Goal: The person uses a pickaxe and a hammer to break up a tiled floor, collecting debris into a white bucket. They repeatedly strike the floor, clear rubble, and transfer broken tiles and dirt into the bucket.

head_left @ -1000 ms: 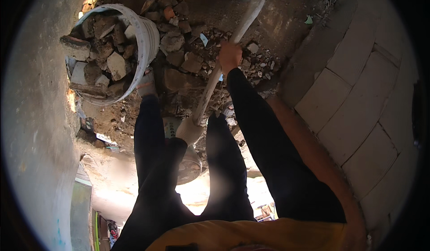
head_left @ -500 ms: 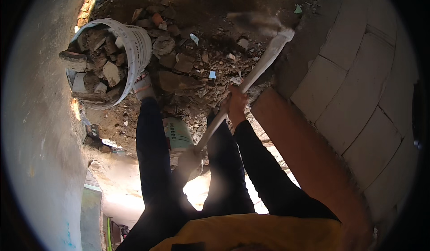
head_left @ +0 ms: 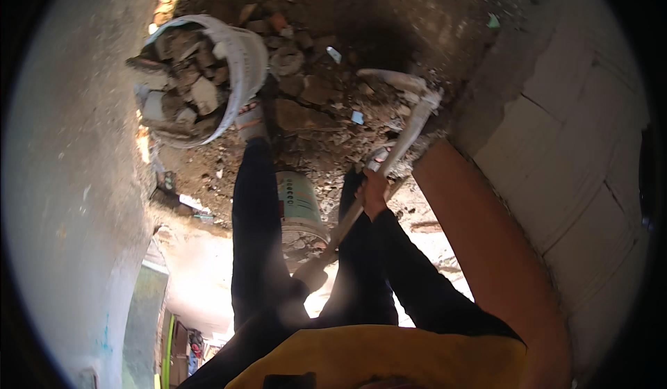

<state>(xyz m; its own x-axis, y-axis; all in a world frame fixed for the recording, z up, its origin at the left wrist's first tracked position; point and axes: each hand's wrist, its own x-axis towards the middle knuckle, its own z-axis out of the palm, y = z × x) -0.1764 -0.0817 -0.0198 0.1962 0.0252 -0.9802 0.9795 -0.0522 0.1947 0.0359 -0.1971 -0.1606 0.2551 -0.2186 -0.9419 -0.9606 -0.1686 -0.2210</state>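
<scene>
The person's right hand [head_left: 376, 192] and left hand [head_left: 312, 276] grip a long-handled digging tool [head_left: 411, 132], its head [head_left: 399, 80] at one o'clock; a rubble-filled bucket [head_left: 251, 55] sits at ten o'clock.

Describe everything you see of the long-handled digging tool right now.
The long-handled digging tool has a pale, straight shaft that looks wooden. It slants from the lower middle of the view up to the right. At its far end a head juts toward picture left; blur hides its exact shape and material, and whether it touches the rubble. The right hand grips the shaft partway along, and the left hand closes around it near its lower end.
</scene>
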